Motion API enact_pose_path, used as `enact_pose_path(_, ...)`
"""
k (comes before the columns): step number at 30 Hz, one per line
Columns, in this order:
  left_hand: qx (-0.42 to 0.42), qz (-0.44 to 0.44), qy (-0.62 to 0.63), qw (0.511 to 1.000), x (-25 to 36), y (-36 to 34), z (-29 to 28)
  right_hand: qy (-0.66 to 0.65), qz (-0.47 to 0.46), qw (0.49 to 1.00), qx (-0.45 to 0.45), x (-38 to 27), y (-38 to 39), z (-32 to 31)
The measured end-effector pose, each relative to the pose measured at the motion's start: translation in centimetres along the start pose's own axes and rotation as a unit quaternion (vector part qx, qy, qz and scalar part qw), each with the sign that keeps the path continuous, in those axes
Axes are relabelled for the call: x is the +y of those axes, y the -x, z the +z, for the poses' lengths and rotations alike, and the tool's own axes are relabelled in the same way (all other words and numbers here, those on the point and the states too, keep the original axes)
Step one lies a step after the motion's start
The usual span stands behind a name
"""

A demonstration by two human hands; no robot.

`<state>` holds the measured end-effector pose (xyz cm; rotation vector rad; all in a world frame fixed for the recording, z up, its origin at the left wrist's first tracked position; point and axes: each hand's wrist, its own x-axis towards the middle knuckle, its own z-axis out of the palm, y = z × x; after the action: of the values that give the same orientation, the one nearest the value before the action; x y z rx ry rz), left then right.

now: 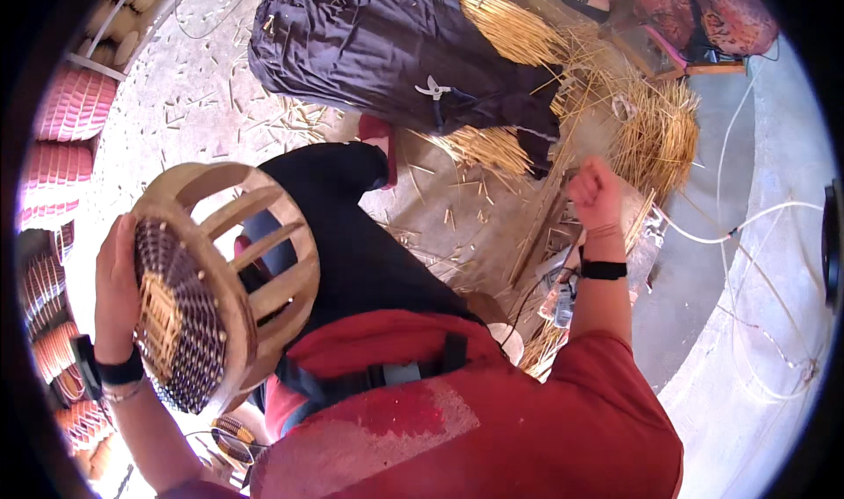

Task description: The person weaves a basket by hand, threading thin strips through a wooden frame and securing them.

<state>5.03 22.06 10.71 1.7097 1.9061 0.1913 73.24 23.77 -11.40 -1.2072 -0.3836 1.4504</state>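
A round stool (255, 275) with a slatted wooden frame lies tilted on its side over my lap. Its woven seat (180, 319), dark strands around a pale centre, faces left. Along that seat's edge rests my left hand (116, 279), holding the stool, its fingers partly hidden by the rim. My right hand (596, 196) is raised to the right, well away from the stool, with its fingers curled closed. Whatever may be inside those fingers is too small to make out. Bundles of straw-coloured cane (655, 138) lie beyond the right hand.
Pruning shears (432, 88) lie on a dark cloth (369, 42) spread over more cane. Offcuts litter the floor. Stacked red woven baskets (66, 178) line the left side. A white cable (765, 211) loops at the right. Another person's foot (585, 2) shows at the far right.
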Motion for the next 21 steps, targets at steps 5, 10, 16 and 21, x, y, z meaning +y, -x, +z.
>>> enact_pose_path(5, 0.017, 0.003, 0.002, 1.0, 2.2, -2.6, 1.6, 0.024, -0.138, 0.982, -0.129, -7.4, 3.7, 6.0)
enact_pose_path(10, 0.034, 0.001, 0.009, 0.999, 0.1, -2.1, 2.1, 0.142, -0.241, 0.952, -0.121, -13.1, 4.3, 11.4)
enact_pose_path(16, 0.05, -0.015, 0.012, 0.999, -1.3, -2.8, 2.9, 0.241, -0.193, 0.948, -0.082, -15.6, 2.7, 14.4)
enact_pose_path(21, 0.071, -0.041, 0.015, 0.997, -0.9, -5.9, 3.1, 0.088, -0.371, 0.914, -0.142, -23.1, 5.3, 21.9)
